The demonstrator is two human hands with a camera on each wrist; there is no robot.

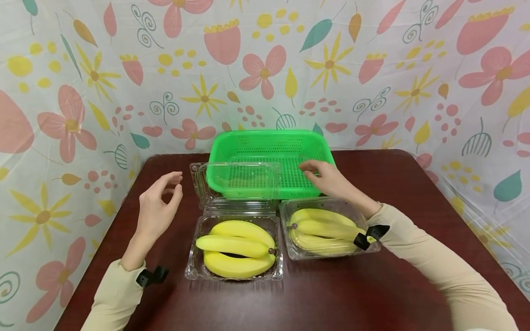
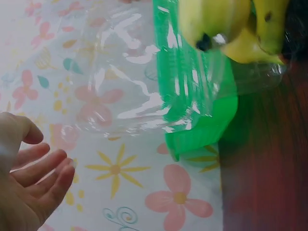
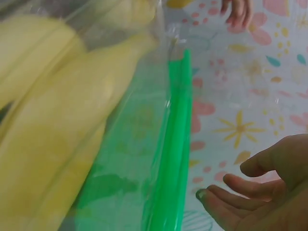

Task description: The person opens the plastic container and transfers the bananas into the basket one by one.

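A clear plastic clamshell box (image 1: 192, 271) stands with its lid (image 1: 240, 181) raised at the back, and a bunch of bananas (image 1: 236, 248) lies inside. To its right, a second clamshell box (image 1: 302, 254) with its lid down contains more bananas (image 1: 325, 225). My left hand (image 1: 159, 202) hovers left of the raised lid, fingers loosely bent, holding nothing. My right hand (image 1: 325, 177) is above the right side of the green basket, beyond the closed box, also holding nothing. In the right wrist view its fingers (image 3: 231, 202) are relaxed and apart from the box.
A green plastic basket (image 1: 271, 134) with a perforated base sits at the table's back, behind both boxes. The dark red table (image 1: 331, 294) meets a flower-patterned curtain (image 1: 265, 105) at the back and sides. Black straps (image 1: 152, 276) are on both wrists.
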